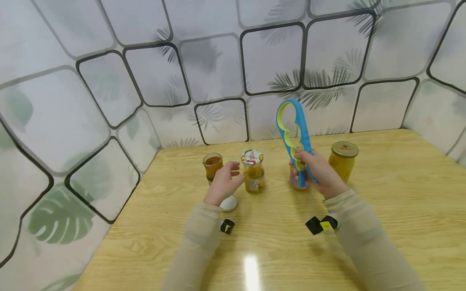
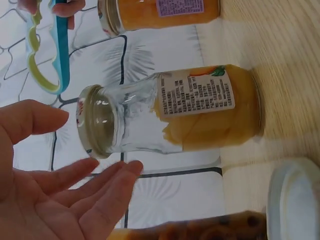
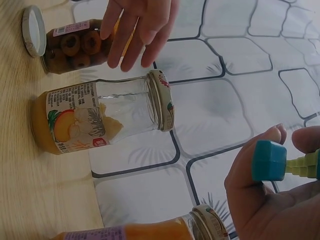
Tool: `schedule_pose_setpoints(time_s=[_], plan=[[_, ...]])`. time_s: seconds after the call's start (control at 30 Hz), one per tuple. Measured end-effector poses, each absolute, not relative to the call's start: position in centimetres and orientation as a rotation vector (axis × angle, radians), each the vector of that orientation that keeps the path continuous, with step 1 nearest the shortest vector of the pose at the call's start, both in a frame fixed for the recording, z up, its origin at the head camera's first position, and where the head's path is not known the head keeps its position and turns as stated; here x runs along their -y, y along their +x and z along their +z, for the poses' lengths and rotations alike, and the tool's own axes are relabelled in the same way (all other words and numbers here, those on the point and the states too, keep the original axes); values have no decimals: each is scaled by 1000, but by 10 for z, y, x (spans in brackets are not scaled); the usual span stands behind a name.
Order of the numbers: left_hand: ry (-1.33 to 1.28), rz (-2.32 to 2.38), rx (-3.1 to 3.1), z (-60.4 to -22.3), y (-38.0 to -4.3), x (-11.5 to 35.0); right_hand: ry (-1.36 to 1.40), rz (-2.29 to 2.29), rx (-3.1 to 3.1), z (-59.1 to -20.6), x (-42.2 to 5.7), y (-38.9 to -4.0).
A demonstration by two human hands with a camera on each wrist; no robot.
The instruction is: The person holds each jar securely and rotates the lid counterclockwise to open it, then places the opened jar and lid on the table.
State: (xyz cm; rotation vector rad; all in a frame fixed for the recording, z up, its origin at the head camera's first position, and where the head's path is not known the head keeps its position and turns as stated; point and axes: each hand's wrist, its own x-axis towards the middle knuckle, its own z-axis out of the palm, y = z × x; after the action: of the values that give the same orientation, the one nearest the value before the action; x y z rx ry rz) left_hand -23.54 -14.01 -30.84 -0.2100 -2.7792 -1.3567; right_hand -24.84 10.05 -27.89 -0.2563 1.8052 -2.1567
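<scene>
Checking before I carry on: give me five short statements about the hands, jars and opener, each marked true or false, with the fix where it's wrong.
1. The right hand holds the opener. True.
2. The opener is clamped round a jar's lid. False: it is held up in the air, round no lid.
3. The brown jar stands open, with a white lid lying on the table near it. True.
4. The left hand, close to the jar between the hands, holds nothing. True.
5. The jar between the hands has no lid on. False: its patterned lid is on.
</scene>
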Motion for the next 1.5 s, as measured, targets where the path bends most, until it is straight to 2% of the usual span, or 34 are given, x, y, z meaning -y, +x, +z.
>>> schedule_pose_setpoints(time_s=[0.6,1.5], plan=[[-33,-1677,2596,-330,-264,111,-249,-2158,-1749,-282,-96,-246],[-33,-1730,2540,-332,-268,112,-270,-2181,-1670,-280,-96,-246]])
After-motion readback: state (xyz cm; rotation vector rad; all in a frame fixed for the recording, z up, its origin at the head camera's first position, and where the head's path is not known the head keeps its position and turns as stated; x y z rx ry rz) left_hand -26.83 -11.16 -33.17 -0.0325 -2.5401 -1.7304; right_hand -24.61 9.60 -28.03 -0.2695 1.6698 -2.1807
